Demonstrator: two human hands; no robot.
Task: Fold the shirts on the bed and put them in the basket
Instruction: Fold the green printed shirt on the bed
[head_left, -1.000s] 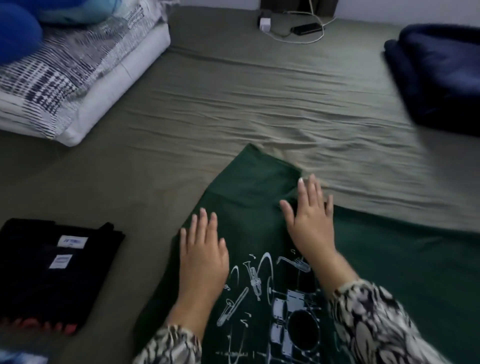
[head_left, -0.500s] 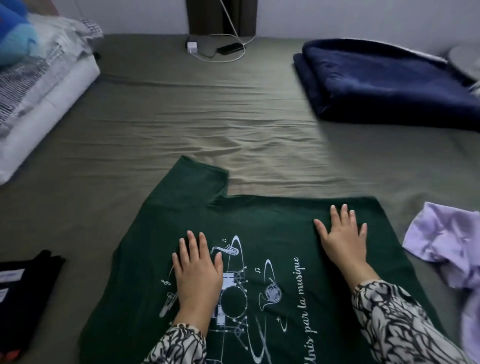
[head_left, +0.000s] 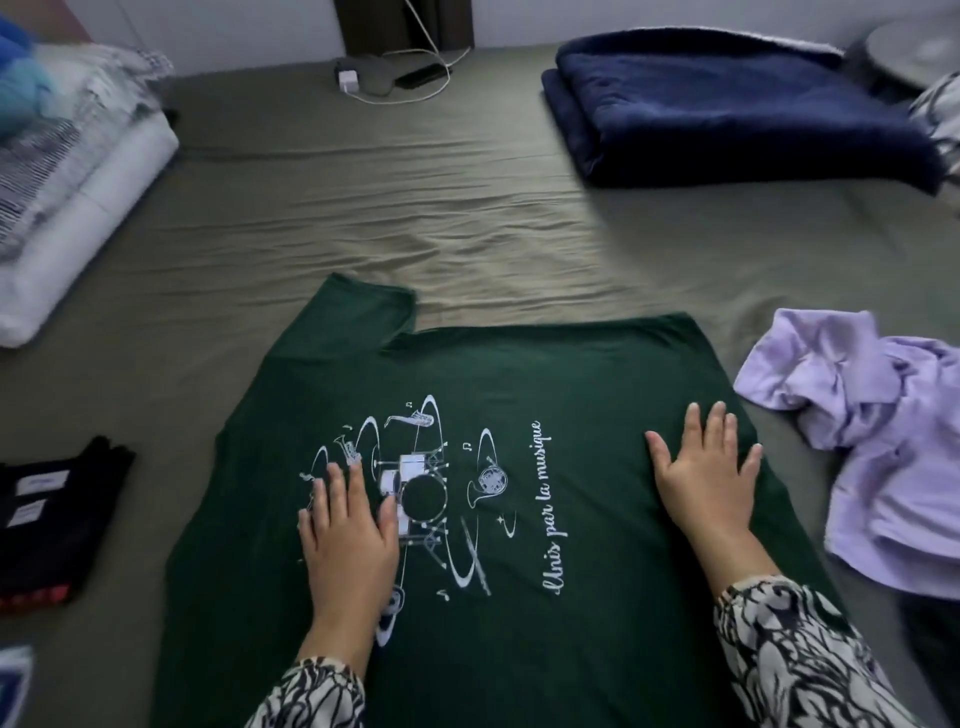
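Two hands pressed flat on a green shirt (head_left: 519, 415) spread across the bed (head_left: 363, 208).

Left hand (head_left: 345, 540) lies palm down, fingers straight, over the white drum-and-horn print; right hand (head_left: 701, 480) lies palm down, fingers spread, nearer the shirt's right edge, neither gripping cloth. One sleeve points toward the far side of the bed. A crumpled lilac shirt (head_left: 878, 441) sits just beside it on the right; a folded black shirt (head_left: 52, 519) lies apart on the left. A folded navy blanket (head_left: 727, 104) rests at far right.
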